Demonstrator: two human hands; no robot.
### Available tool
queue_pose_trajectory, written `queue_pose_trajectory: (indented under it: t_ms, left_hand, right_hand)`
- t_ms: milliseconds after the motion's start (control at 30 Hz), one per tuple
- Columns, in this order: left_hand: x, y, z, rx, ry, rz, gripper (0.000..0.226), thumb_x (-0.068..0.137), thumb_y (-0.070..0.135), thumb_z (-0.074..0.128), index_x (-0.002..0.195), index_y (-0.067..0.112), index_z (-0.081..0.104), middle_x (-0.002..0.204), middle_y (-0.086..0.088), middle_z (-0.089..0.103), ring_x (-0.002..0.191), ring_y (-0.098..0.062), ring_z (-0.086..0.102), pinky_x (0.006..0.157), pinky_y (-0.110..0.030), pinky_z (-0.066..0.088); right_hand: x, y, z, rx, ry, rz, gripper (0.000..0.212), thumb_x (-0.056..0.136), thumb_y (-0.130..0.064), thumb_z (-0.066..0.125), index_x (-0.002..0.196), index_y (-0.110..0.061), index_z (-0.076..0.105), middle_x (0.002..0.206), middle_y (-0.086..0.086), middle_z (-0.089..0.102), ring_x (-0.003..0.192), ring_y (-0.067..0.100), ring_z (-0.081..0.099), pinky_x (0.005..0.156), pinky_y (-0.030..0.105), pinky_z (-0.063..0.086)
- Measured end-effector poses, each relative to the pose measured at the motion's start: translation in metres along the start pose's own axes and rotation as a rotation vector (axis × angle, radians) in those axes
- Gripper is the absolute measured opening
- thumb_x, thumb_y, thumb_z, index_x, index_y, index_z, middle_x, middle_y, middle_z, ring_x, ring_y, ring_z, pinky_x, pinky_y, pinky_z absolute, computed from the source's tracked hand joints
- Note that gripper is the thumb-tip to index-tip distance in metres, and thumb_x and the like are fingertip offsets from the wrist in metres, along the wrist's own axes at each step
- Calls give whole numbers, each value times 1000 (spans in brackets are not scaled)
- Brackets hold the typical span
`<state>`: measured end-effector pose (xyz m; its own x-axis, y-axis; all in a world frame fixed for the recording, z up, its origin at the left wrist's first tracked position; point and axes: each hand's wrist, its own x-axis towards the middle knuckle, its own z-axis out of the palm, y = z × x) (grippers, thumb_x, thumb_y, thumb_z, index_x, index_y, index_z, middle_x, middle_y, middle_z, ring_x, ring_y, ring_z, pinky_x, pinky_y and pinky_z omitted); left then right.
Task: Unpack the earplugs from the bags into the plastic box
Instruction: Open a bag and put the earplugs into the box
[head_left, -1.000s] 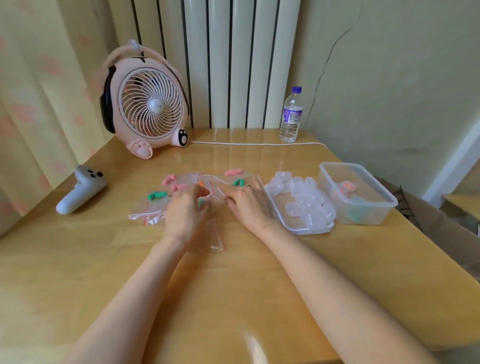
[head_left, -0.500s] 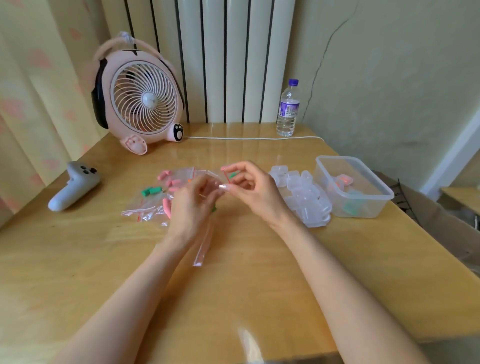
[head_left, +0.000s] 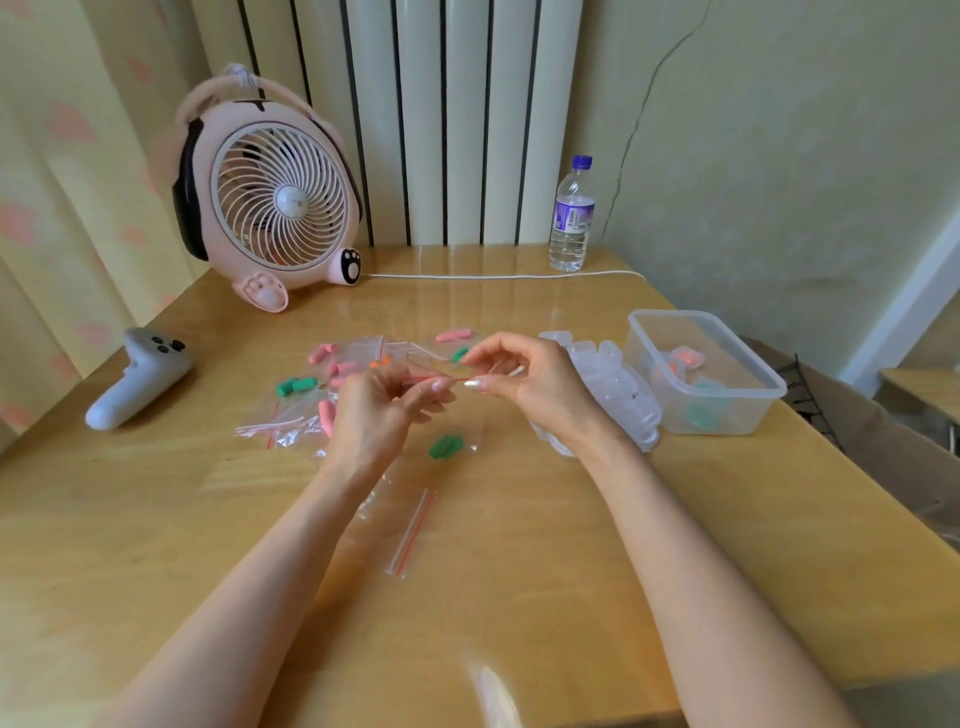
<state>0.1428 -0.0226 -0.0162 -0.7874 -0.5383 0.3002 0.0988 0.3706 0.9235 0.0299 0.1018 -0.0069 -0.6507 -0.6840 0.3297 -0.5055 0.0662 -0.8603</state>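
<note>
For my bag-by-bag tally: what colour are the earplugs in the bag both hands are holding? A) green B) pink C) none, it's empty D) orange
A: green earplugs lie at the bottom of the clear bag that the left hand and right hand pinch by its red-striped top.

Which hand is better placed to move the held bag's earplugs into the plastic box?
Right, probably. The right hand pinches the bag at its seal and sits nearer the plastic box; the left hand, also pinching, is on the far side.
</note>
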Motion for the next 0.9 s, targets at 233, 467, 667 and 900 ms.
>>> queue_pose_trajectory:
  t_ms: [233, 467, 667, 900]
  left_hand:
    - [0, -3, 1, -104, 87, -128, 33, 73, 15, 77, 59, 13, 47, 60, -4, 59, 42, -5, 52, 33, -13, 31]
    - [1, -3, 1, -193, 77, -181, 36, 66, 8, 79, 56, 12, 45, 47, 0, 50, 34, -3, 42, 36, -13, 34]
    - [2, -4, -1, -169, 63, -181, 33, 64, 17, 80, 67, 12, 47, 50, -1, 52, 37, -6, 45, 38, -18, 33]
    - [1, -3, -4, 45, -132, 145, 13, 83, 13, 67, 90, 10, 56, 65, -15, 61, 54, -26, 59, 41, -14, 39]
  right_hand:
    - [-2, -6, 9, 110, -106, -107, 36, 70, 6, 73, 82, -24, 57, 108, 24, 63, 80, 15, 59, 74, 26, 47]
    - [-2, -6, 9, 53, -136, -123, 32, 67, 15, 70, 75, -15, 64, 114, 26, 60, 79, 15, 59, 80, 26, 51]
    - [-2, 1, 9, -1, -195, -29, 21, 73, -2, 77, 75, -20, 66, 83, 4, 67, 82, 11, 61, 87, 35, 50]
    - [1, 6, 2, 44, -153, 6, 7, 72, -3, 77, 77, 1, 73, 74, -9, 70, 104, 9, 55, 95, 37, 47]
